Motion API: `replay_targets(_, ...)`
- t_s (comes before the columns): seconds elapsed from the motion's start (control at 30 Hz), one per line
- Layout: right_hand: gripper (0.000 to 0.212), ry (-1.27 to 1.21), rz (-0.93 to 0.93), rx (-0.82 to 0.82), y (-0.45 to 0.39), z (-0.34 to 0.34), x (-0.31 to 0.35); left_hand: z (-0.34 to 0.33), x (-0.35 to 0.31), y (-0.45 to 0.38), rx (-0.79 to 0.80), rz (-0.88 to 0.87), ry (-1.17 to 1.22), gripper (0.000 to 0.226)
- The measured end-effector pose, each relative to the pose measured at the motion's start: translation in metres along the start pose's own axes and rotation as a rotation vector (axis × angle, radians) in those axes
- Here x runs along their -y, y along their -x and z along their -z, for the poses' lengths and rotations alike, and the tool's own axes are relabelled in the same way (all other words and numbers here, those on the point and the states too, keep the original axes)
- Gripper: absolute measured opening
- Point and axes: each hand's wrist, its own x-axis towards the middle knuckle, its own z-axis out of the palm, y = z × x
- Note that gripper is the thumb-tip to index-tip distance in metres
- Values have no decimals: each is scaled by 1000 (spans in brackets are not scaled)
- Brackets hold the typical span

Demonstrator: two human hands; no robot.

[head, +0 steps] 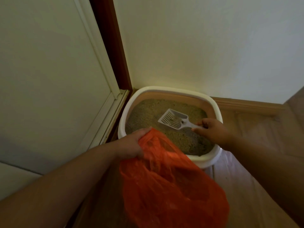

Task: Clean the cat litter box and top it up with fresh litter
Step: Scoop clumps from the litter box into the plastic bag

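The white litter box (166, 89) sits on the wooden floor (256, 129), pushed into the corner where the pale wall (197, 46) meets the dark red door frame (111, 46). It is filled with sandy granular litter (148, 111), darker and greyish toward my side. My right hand (213, 130) has its fingers curled round the handle of the pale slotted litter scoop (172, 119); the scoop's head lies over the middle of the litter, tilted, with a small bit of something in its basket that I cannot make out. My left hand (131, 143) grips the bunched top edge of an orange plastic bag (169, 186), held just at the near rim of the box. The bag hangs down and covers the near left part of the rim and some of the litter behind it. To the left stands a cream panelled door (49, 79); a wooden skirting board (246, 104) runs along the wall to the right of the box.
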Motion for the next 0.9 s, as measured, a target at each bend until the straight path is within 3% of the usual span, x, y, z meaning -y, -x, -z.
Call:
replay_targets(0.13,15,-10,-15,61,8,12,1,4,-6,9,32,-37,20,111)
replay_targets(0.3,17,-77,-31,99,16,22,0,8,-7,16,25,-21,16,75)
replay_targets(0.37,18,-106,-25,131,19,27,5,9,-6,17,17,20,-8,71)
replay_targets(0.57,20,-131,88,218,29,50,28,11,-5,22,54,49,-90,101)
replay_targets(0.77,21,104,180,430,38,59,55,11,-11,26,54,23,-49,108)
replay_targets(0.9,22,389,227,550,45,52,75,9,-15,27,63,3,-12,108)
